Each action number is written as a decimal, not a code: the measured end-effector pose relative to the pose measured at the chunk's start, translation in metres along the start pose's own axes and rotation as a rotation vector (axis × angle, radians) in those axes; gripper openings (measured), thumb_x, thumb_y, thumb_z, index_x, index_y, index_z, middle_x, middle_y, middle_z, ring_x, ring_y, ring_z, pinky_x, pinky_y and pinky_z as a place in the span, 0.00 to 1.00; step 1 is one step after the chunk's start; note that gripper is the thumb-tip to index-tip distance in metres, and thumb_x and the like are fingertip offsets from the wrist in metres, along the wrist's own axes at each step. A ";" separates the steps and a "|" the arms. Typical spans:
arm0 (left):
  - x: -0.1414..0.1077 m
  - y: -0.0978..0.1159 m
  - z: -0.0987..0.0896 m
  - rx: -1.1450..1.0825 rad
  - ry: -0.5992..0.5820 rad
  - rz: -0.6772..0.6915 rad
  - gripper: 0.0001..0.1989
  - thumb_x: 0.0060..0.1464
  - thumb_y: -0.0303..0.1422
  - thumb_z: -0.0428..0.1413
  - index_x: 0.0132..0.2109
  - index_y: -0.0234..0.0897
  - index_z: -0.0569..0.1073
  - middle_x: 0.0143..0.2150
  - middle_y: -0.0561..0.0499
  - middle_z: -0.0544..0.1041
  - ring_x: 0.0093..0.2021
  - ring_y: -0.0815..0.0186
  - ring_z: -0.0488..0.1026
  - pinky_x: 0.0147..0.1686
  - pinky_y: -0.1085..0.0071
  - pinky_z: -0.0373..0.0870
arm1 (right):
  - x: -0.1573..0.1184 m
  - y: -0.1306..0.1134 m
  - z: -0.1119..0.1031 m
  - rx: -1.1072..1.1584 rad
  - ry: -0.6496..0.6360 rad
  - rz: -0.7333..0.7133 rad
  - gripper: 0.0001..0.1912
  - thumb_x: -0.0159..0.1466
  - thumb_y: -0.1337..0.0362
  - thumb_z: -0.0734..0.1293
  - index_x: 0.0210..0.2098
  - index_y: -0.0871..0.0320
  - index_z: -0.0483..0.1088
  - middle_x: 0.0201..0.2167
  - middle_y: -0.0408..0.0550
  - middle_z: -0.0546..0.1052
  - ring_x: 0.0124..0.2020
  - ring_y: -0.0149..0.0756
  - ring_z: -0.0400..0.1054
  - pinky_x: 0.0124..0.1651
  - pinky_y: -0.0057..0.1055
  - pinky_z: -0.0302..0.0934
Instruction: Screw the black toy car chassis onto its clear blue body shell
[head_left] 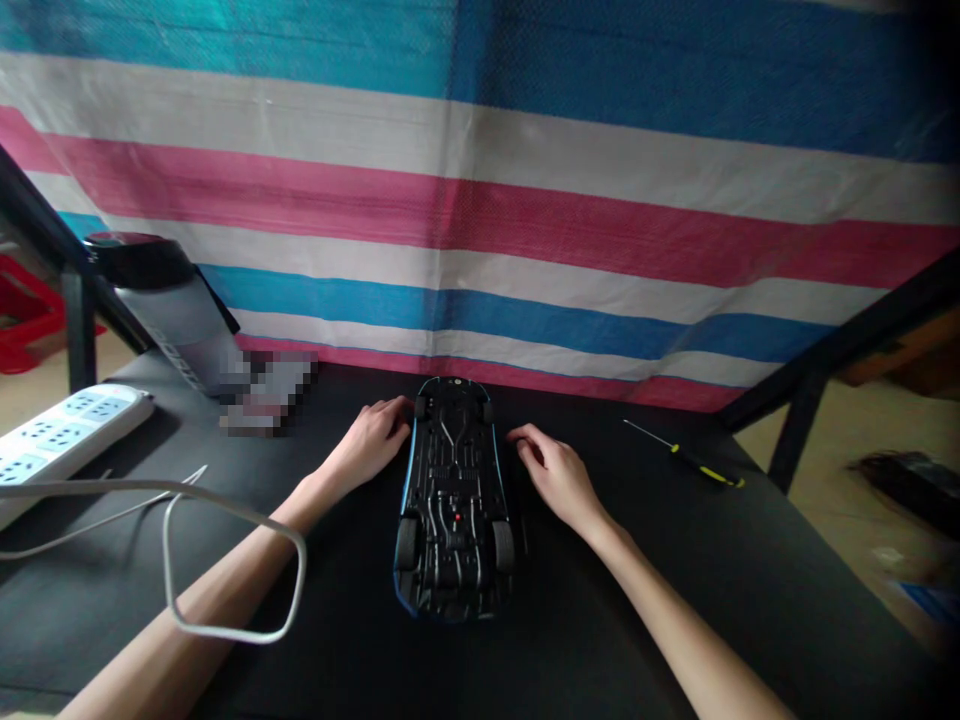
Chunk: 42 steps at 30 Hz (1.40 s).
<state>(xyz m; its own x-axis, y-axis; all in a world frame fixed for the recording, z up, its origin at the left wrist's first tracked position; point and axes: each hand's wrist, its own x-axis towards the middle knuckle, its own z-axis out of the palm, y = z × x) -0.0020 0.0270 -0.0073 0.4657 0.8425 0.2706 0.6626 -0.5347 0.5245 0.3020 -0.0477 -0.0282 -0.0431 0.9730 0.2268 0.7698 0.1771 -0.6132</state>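
A toy car [454, 470] lies upside down on the black tabletop, its dark underbody and wheels facing up and a blue body edge showing along its left side. Beside its far left side rests my left hand [377, 432], loosely bent, with thumb and fingers apart; whether the fingertips touch the car I cannot tell. My right hand [553, 472] is on the table to the right of the car, a small gap away, with fingers slightly curled and nothing visible in them. Further right lies a screwdriver [686, 457] with a black and yellow handle.
A power strip [71, 430] sits at the left, and a pale cable [232, 632] loops above my left forearm. Behind are a grey bottle [180, 320] with a black lid and a blurred-out item [270, 392]. A striped sheet [480, 220] hangs along the table's back edge.
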 end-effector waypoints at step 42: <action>0.000 0.006 -0.006 0.122 -0.032 0.055 0.05 0.61 0.25 0.49 0.38 0.39 0.66 0.36 0.50 0.74 0.37 0.61 0.71 0.38 0.67 0.64 | -0.001 0.002 0.003 -0.037 0.025 -0.031 0.11 0.70 0.63 0.59 0.45 0.48 0.72 0.39 0.42 0.81 0.38 0.39 0.77 0.40 0.31 0.63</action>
<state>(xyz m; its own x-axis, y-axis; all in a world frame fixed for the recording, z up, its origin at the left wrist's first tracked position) -0.0017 0.0239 0.0004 0.5210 0.8100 0.2692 0.7010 -0.5860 0.4064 0.3018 -0.0475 -0.0320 -0.0516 0.9629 0.2648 0.7916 0.2010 -0.5770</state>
